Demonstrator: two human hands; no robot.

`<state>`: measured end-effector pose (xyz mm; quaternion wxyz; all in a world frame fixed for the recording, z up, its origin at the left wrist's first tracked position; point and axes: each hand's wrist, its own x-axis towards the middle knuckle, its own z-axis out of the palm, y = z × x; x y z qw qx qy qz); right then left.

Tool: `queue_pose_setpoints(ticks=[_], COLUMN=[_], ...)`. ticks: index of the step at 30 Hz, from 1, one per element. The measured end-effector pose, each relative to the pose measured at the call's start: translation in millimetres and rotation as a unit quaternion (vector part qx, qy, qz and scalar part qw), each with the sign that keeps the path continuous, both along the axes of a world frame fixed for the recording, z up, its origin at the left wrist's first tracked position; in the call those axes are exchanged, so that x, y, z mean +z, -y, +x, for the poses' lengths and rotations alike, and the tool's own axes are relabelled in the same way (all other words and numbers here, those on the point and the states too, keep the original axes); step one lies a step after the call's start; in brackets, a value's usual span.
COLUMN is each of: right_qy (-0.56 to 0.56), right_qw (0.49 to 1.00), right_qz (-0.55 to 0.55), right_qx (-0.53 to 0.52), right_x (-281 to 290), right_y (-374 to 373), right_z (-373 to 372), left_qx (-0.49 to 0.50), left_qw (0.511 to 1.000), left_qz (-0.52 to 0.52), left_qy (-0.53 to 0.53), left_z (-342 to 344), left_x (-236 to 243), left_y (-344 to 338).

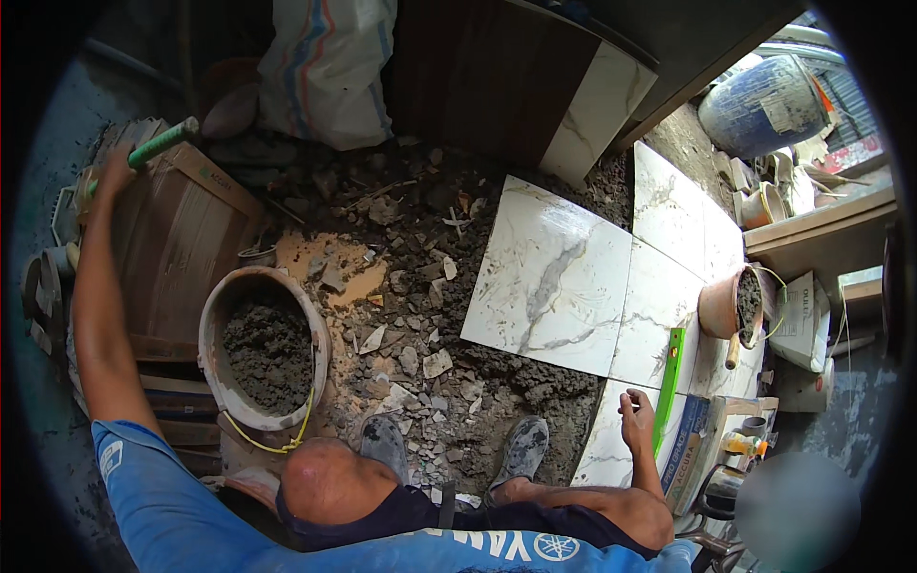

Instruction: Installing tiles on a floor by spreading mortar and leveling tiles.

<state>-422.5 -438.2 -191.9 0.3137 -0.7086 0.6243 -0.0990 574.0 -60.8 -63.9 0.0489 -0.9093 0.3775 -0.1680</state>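
Note:
My left hand [115, 174] is at the far left, closed around a green ribbed handle [164, 141] above a stack of cardboard boxes [191, 244]. What the handle belongs to does not show clearly. My right hand [637, 420] hangs over white marbled floor tiles [549, 277], its fingers loosely bent and apart, holding nothing. Just right of it a bright green spirit level [671, 382] lies on the tiles. One large tile at the middle sits at the edge of dark rubble. A bucket of wet mortar [267, 358] with a yellow handle stands left of my knee.
Dark soil and broken tile pieces [420, 325] cover the ground before my boots [523, 449]. A smaller mortar bucket [721, 304] rests on the tiles at right, with a wooden trowel handle beside it. A white sack [330, 72] and blue barrel [769, 105] stand farther back.

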Motion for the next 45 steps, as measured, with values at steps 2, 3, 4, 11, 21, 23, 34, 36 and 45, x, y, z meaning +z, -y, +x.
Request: queue_pose_setpoints(ticks=[2,3,4,11,21,23,34,36,45], right_qy=[-0.007,-0.01,0.009,0.129,0.192,0.186,0.302,0.304,0.199], right_qw=[0.999,0.998,0.996,0.947,0.973,0.978,0.902,0.896,0.954], right_qz=[-0.039,-0.053,-0.073,-0.05,0.101,0.084,0.289,0.309,0.071], right_qx=[0.014,0.023,0.043,0.29,0.076,0.044,0.11,0.096,0.213], right_x=[11.4,20.5,32.5,118.8,-9.0,-31.1,-94.5,-101.0,-118.6], right_y=[0.5,2.6,6.2,26.4,4.8,22.9,73.6,74.4,69.4], right_z=[10.7,19.8,31.0,153.4,166.6,151.1,194.3,200.6,224.7], left_qx=[-0.135,-0.11,-0.162,-0.466,-0.588,-0.425,-0.287,-0.29,-0.297], left_qw=[0.989,0.993,0.984,0.879,0.795,0.877,0.882,0.882,0.878], left_qz=[-0.05,-0.038,-0.042,0.059,-0.098,-0.038,0.16,0.167,0.181], left_qy=[0.033,0.006,0.051,0.084,-0.112,-0.218,-0.338,-0.332,-0.328], left_z=[-36.7,-59.0,-89.6,-394.0,-647.4,-651.7,-622.2,-621.5,-622.6], left_x=[4.0,14.3,24.9,42.0,-129.4,-168.8,-239.5,-240.2,-241.7], left_y=[11.8,27.0,42.3,222.9,354.6,339.9,322.3,323.0,321.7])
